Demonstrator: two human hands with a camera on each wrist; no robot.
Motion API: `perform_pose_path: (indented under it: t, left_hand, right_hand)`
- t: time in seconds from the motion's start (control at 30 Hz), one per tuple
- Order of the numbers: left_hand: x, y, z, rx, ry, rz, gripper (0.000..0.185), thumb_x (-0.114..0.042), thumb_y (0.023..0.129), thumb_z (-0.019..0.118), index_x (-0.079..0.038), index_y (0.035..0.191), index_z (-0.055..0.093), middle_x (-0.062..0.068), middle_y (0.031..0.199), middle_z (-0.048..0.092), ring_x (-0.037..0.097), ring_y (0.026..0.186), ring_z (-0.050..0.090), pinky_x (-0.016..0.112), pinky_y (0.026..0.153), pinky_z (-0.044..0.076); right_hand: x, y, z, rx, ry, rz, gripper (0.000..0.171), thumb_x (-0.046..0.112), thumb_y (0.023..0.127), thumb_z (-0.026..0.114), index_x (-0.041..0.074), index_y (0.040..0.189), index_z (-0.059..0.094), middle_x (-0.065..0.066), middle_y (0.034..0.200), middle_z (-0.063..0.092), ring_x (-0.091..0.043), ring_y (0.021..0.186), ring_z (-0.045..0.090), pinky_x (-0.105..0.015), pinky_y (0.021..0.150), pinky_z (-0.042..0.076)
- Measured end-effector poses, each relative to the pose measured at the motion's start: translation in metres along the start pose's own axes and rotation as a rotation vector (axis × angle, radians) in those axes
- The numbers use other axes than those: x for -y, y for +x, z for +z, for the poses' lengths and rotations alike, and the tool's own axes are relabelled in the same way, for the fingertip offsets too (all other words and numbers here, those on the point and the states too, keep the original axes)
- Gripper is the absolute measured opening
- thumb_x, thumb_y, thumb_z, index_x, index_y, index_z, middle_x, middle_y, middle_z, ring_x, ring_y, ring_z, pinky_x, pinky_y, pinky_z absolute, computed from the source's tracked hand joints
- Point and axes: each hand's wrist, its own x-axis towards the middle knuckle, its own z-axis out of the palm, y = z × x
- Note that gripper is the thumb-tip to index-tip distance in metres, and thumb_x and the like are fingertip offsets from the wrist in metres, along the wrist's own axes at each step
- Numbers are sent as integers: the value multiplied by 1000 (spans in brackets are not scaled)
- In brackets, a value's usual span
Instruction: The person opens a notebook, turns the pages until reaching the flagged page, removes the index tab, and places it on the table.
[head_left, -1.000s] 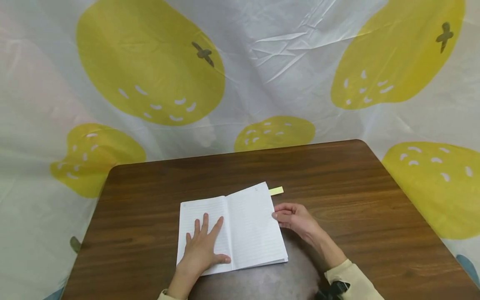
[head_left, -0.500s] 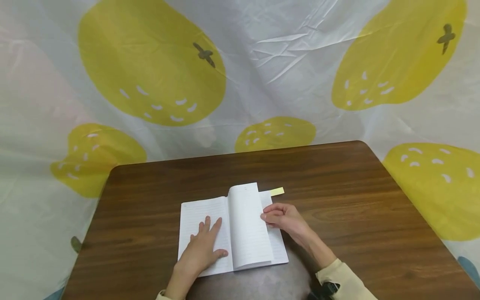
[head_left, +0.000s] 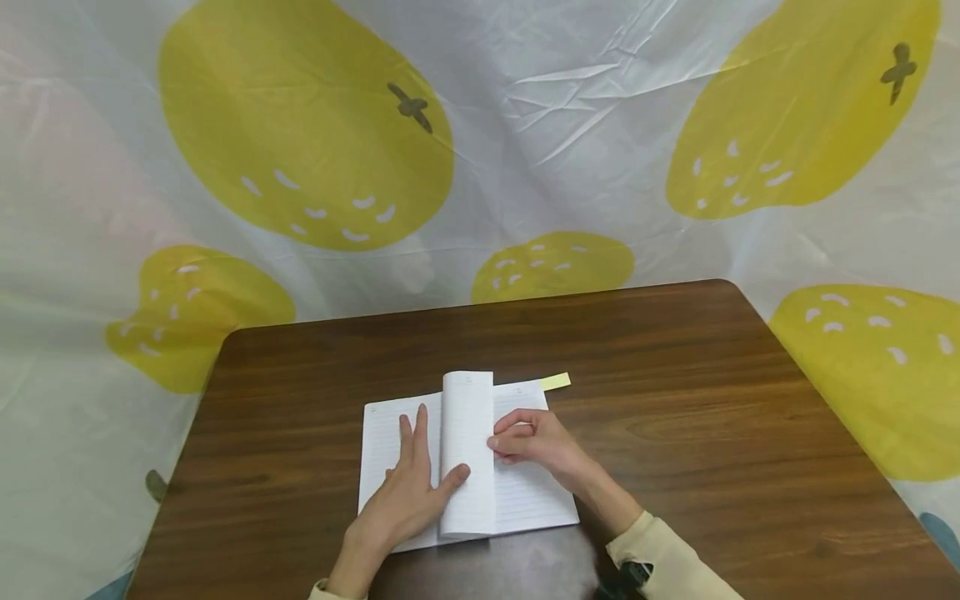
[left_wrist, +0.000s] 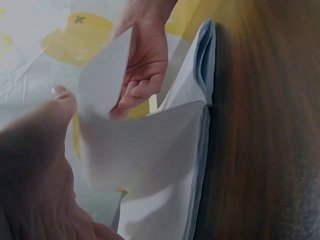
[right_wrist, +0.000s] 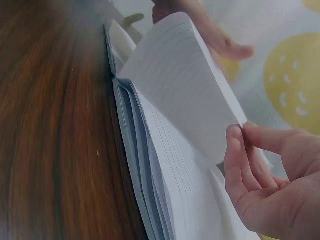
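No text, number or brand can be read in any view. The notebook [head_left: 468,429] bears three tiny printed marks — all too small to make out. The first mark [head_left: 373,410] stands on the left page [head_left: 381,446], at the corner toward the tabletop's [head_left: 750,433] far left corner; the second mark [head_left: 468,380] and third mark [head_left: 519,391] stand on the lifted page [head_left: 468,408] and right page [head_left: 536,492] — each near the far edge.

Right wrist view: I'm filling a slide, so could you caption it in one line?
Right hand pinching a lifted page of an open lined notebook on a wood-grain table.
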Motion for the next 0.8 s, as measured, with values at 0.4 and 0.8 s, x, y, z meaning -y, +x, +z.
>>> perform_pose_path:
  t: [0.4, 0.8]
  left_hand:
    - [4, -3, 4, -25, 0, 36, 134, -68, 77, 77, -21, 162, -15, 29, 167, -8, 50, 142, 42, 79, 107, 28]
    - [1, -7, 5, -3, 30, 82, 138, -20, 74, 92, -19, 162, -15, 34, 165, -12, 54, 152, 9, 82, 103, 25]
  right_hand:
    - [0, 12, 33, 168, -15, -52, 23, 6, 88, 76, -3, 103, 62, 2, 82, 77, -11, 80, 73, -29, 77, 61]
    - [8, 5, 35, 14, -722, -348, 34, -1, 79, 82, 2, 108, 65, -11, 101, 76, -23, 94, 73, -30, 84, 58]
